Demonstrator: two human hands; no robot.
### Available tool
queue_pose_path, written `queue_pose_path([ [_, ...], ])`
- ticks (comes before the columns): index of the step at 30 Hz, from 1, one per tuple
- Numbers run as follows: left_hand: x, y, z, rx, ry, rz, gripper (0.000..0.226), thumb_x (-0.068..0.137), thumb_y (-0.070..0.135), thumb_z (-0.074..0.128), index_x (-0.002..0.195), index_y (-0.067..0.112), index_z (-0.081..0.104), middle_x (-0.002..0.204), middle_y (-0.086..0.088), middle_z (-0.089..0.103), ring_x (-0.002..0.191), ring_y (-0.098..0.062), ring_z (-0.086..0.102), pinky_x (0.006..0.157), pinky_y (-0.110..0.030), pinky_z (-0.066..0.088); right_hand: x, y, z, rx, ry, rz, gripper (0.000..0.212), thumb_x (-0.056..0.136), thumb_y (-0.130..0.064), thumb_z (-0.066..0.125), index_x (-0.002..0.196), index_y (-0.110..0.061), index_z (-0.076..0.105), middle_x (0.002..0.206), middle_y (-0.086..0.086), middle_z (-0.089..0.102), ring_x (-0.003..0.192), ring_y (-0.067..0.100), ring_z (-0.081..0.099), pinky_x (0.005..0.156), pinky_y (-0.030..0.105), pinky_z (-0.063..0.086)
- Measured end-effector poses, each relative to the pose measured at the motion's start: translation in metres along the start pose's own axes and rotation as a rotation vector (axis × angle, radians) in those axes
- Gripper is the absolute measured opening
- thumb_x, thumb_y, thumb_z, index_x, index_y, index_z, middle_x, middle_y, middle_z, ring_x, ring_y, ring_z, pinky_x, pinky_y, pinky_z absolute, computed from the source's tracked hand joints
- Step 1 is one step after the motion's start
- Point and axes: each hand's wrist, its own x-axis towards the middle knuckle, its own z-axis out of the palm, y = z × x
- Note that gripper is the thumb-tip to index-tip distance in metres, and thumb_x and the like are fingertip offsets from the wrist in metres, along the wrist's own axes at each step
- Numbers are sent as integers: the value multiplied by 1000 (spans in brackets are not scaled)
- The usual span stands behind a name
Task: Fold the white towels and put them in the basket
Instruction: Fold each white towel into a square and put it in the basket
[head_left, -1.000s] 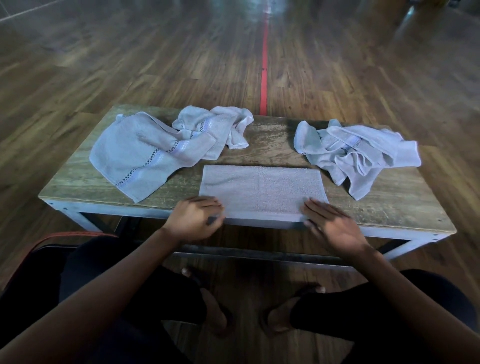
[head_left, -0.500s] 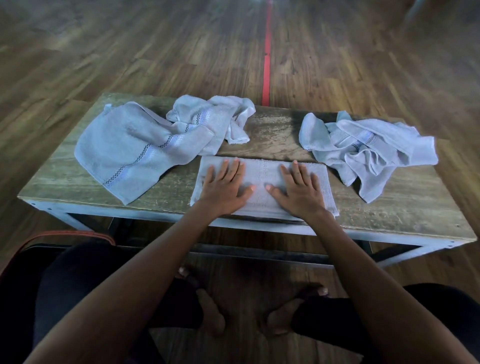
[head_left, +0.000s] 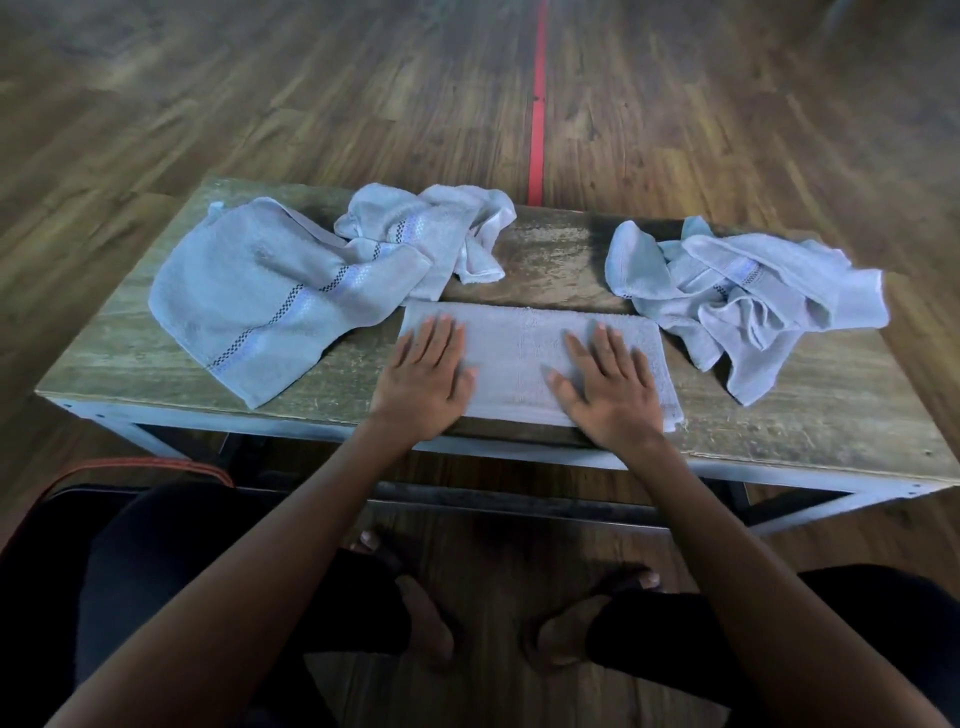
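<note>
A folded white towel lies flat as a rectangle at the front middle of the low wooden table. My left hand presses flat on its left end, fingers spread. My right hand presses flat on its right part, fingers spread too. A loose towel with a dark checked stripe lies spread at the table's left, with a crumpled towel behind it. At the right sits another crumpled pile of towel. No basket is in view.
The table stands on a wooden floor with a red line running away from it. My knees and sandalled feet are under the near edge. A dark chair seat with an orange rim shows at lower left.
My hands went from the towel's near edge onto its top, then slid apart towards its two ends. The towel now lies narrower than a second ago.
</note>
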Motion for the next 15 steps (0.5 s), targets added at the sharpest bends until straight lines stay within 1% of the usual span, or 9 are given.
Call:
queue_pose_path([
  [1,-7,-6,-3,-15,-13,-15,68,92,47,19,143,6,38,149,-16,36,139,-31,33,113,-51,27,-8,10,-1,-5,23,2,71,88,-71,10,151,-37,4,161,2,-5,147,16,-9,120,40,-4],
  [4,-22,-24,-8,-61,-77,-98,73,89,48,4,151,11,16,159,-8,12,147,-24,10,118,-47,7,-24,33,-2,7,107,-6,77,85,-72,3,151,-34,12,161,6,5,148,20,0,120,44,4],
  [6,-30,-31,-12,-25,-126,-133,70,90,45,3,152,12,7,160,-4,4,147,-19,-1,117,-47,-5,-30,45,-2,10,140,3,78,85,-69,3,151,-30,17,160,8,11,148,22,4,117,48,3],
  [7,-34,-32,-14,2,-129,-133,69,90,43,4,151,11,9,160,-4,5,147,-19,-1,116,-48,-7,-32,49,-1,-6,137,0,78,85,-66,3,151,-28,19,160,7,11,148,22,4,116,48,-1],
  [8,-39,-31,-16,23,-108,-119,69,90,42,5,151,10,14,159,-5,11,147,-20,2,116,-49,-8,-34,53,-2,-27,132,-15,78,86,-64,4,151,-26,21,160,6,13,148,21,4,115,48,-5],
  [10,-46,-25,-20,21,17,-60,67,90,41,10,143,9,36,152,-6,34,144,-23,21,116,-53,-1,-37,55,-8,-69,139,-78,77,86,-61,7,147,-21,34,157,3,25,147,18,12,116,46,-7],
  [12,-49,-11,-22,-63,153,34,56,89,41,26,126,13,57,132,-4,57,130,-23,46,115,-53,13,-40,52,-14,-66,199,-182,67,89,-58,20,134,-21,52,144,0,46,138,14,29,114,41,3],
  [13,-48,-2,-21,-104,188,77,49,88,41,33,118,16,63,123,-1,62,121,-22,53,114,-50,17,-42,48,-15,-48,230,-238,60,89,-57,27,127,-22,58,135,-2,54,130,11,35,110,39,11],
  [15,-40,16,-20,-179,171,126,41,86,45,42,108,22,69,112,5,66,110,-19,59,110,-42,22,-42,37,-16,1,235,-324,54,87,-56,34,119,-24,64,124,-5,60,119,11,40,100,35,21],
])
